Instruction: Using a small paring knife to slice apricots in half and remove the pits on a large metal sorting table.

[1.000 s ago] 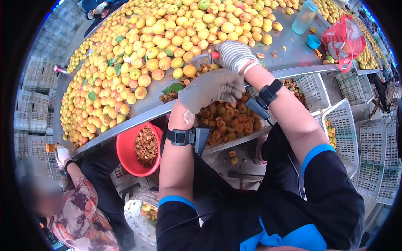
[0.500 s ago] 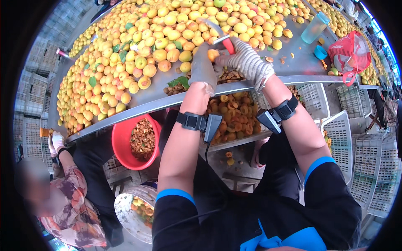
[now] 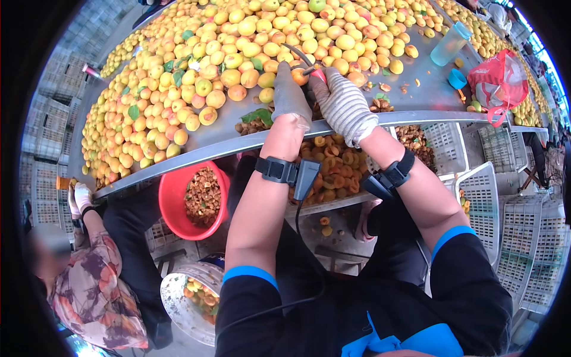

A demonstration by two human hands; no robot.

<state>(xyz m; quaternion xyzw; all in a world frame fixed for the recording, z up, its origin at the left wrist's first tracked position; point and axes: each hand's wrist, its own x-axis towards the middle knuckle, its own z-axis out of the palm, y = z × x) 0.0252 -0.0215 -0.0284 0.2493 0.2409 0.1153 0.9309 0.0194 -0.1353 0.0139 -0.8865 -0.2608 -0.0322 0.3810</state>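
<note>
1. Our left hand (image 3: 290,94), in a grey glove, is closed on a yellow-orange apricot (image 3: 299,77) just above the near side of the metal bench (image 3: 428,98).
2. Our right hand (image 3: 348,106), in a striped glove, is clamped around the red handle of a curved knife (image 3: 318,74); its blade points up and to the left.
3. The two hands are close together, with the apricot between them; we cannot tell whether the blade touches its skin.
4. Ahead of us a broad heap of apricots (image 3: 226,35) covers much of the bench, and a green leaf (image 3: 260,116) lies near our left hand.
5. Below the bench edge we see apricot halves (image 3: 334,163) in a crate, and brown pits (image 3: 204,196) in a red tub (image 3: 169,205) to the left.
6. At the right, a translucent bottle (image 3: 450,44), a blue cup (image 3: 457,78) and a red-and-white bag (image 3: 498,80) sit on the bench.
7. Well apart from us, at the far left, a co-worker's gloved hands (image 3: 82,195) are by the bench's end.
</note>
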